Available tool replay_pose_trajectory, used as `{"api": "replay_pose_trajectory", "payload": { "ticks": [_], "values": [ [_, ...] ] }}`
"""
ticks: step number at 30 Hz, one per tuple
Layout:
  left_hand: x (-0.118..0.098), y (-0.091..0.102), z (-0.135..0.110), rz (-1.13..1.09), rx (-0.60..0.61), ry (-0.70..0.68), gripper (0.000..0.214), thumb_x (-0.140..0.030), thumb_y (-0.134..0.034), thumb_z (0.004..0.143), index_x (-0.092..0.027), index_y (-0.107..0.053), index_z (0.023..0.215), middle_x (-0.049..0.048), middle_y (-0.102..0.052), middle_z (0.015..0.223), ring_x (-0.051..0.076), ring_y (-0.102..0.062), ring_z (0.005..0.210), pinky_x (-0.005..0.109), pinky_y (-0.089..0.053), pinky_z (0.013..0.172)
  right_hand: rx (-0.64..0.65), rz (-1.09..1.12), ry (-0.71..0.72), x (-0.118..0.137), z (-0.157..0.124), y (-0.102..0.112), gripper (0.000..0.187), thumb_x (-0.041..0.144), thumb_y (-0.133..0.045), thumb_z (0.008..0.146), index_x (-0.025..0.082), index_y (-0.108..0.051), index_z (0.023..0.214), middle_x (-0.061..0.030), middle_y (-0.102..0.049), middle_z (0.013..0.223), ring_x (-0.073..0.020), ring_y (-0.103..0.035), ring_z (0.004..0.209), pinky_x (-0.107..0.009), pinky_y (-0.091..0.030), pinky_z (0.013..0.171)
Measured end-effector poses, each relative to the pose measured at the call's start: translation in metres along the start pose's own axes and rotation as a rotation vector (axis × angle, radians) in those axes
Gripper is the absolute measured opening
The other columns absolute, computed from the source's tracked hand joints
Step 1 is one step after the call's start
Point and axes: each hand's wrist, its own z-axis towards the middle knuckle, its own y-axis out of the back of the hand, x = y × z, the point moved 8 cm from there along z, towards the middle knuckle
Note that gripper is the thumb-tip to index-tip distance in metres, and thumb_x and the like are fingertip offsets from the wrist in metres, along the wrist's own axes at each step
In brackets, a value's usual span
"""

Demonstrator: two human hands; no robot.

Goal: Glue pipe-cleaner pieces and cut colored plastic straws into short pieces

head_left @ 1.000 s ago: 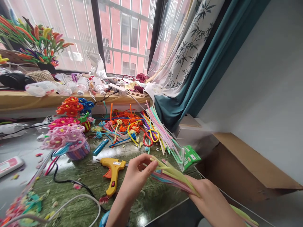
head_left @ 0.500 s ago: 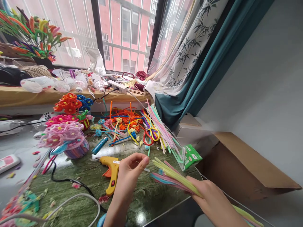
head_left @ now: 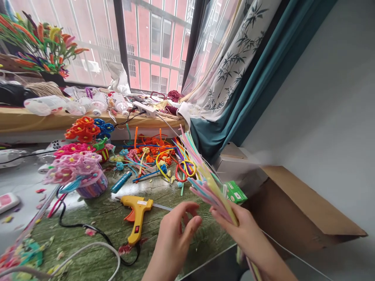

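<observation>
From the head view, the right hand (head_left: 249,234) grips a bundle of pastel stems (head_left: 212,191) near their lower end, fingers wrapped tight, the tips fanning up over the tabletop (head_left: 96,230) edge. The left hand (head_left: 175,238) hangs just beside them, fingers loosely spread and holding nothing. The stems look light, fuzzy and easily bent; I'd judge they are best held low and together, as they would splay or slip out singly. A glue gun (head_left: 137,212) lies near the left hand. Half a second ago the bundle lay flatter and the left hand was raised with fingertips pinched; now the bundle stands steeper.
</observation>
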Motion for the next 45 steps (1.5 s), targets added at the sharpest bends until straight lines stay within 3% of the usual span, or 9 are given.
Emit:
{"api": "replay_pose_trajectory", "payload": {
  "ticks": [2,8,11,15,27,33,36,40,45],
  "values": [
    [0.001,0.006,0.001,-0.093,-0.049,-0.02,0.029,-0.044,-0.056,0.086,-0.019,-0.067,0.098,0.0041,-0.068,0.08,0.017,-0.058,0.064,0.024,-0.042,0.055,0.068,0.094,0.01,0.002,0.01,-0.025,0.034,0.048,-0.06,0.085,0.021,-0.071,0.103,-0.0032,-0.067,0.071,-0.024,-0.064,0.076,-0.031,-0.051,0.074],
    [0.023,0.035,-0.004,-0.23,-0.285,0.085,0.022,-0.04,-0.061,0.085,-0.019,-0.062,0.08,0.0004,-0.065,0.07,0.017,-0.059,0.069,0.024,-0.045,0.063,0.266,0.307,0.053,0.016,0.019,-0.077,0.036,0.045,-0.065,0.084,0.02,-0.067,0.109,-0.0035,-0.066,0.086,-0.021,-0.059,0.081,-0.032,-0.047,0.078],
    [0.032,0.045,-0.005,-0.25,-0.319,0.121,0.028,-0.042,-0.061,0.085,-0.019,-0.06,0.069,-0.001,-0.063,0.064,0.014,-0.054,0.061,0.022,-0.041,0.057,0.323,0.439,0.026,0.017,0.018,-0.091,0.042,0.049,-0.063,0.085,0.019,-0.064,0.114,-0.0007,-0.061,0.082,-0.0128,-0.052,0.064,-0.024,-0.044,0.061],
    [0.037,0.055,-0.005,-0.211,-0.367,0.135,0.039,-0.046,-0.057,0.087,-0.018,-0.058,0.061,-0.0024,-0.057,0.057,0.011,-0.044,0.051,0.021,-0.036,0.051,0.344,0.608,-0.1,0.002,0.018,-0.106,0.05,0.062,-0.061,0.081,0.015,-0.06,0.099,0.0083,-0.042,0.057,-0.0055,-0.035,0.042,-0.018,-0.028,0.039],
    [0.047,0.067,-0.009,-0.444,-0.52,0.175,0.027,-0.043,-0.075,0.072,-0.016,-0.069,0.076,-0.0048,-0.056,0.057,0.01,-0.045,0.054,0.019,-0.034,0.05,0.361,0.821,-0.272,-0.012,0.014,-0.124,0.05,0.061,-0.071,0.073,0.015,-0.055,0.084,0.0125,-0.037,0.047,-0.0013,-0.027,0.035,-0.015,-0.018,0.034],
    [0.042,0.06,-0.007,-0.664,-0.352,0.178,0.025,-0.038,-0.077,0.073,-0.016,-0.065,0.074,-0.005,-0.054,0.062,0.006,-0.04,0.051,0.015,-0.033,0.045,0.476,1.011,-0.416,-0.021,0.004,-0.13,0.043,0.053,-0.075,0.075,0.016,-0.054,0.082,0.0137,-0.037,0.044,0.0008,-0.022,0.031,-0.014,-0.016,0.033],
    [0.033,0.062,-0.009,-0.587,-0.301,0.113,0.021,-0.032,-0.078,0.072,-0.017,-0.063,0.073,-0.0028,-0.059,0.068,0.008,-0.049,0.057,0.015,-0.04,0.049,0.555,1.095,-0.431,-0.02,0.0,-0.133,0.039,0.05,-0.074,0.077,0.017,-0.053,0.081,0.0145,-0.036,0.043,0.0007,-0.021,0.029,-0.015,-0.015,0.031],
    [0.026,0.076,-0.015,-0.354,-0.393,0.035,0.013,-0.027,-0.075,0.074,-0.019,-0.064,0.074,-0.0009,-0.066,0.076,0.014,-0.063,0.074,0.02,-0.052,0.069,0.602,1.144,-0.432,-0.019,-0.005,-0.136,0.037,0.048,-0.073,0.079,0.016,-0.054,0.082,0.0147,-0.036,0.042,0.001,-0.021,0.028,-0.014,-0.016,0.031],
    [0.02,0.086,-0.018,-0.141,-0.422,0.001,0.01,-0.026,-0.074,0.074,-0.021,-0.066,0.075,-0.001,-0.07,0.076,0.015,-0.067,0.07,0.019,-0.053,0.064,0.565,1.107,-0.418,-0.015,-0.007,-0.132,0.038,0.048,-0.074,0.078,0.015,-0.056,0.081,0.0142,-0.036,0.042,0.0014,-0.022,0.029,-0.014,-0.016,0.031]
  ]
}}
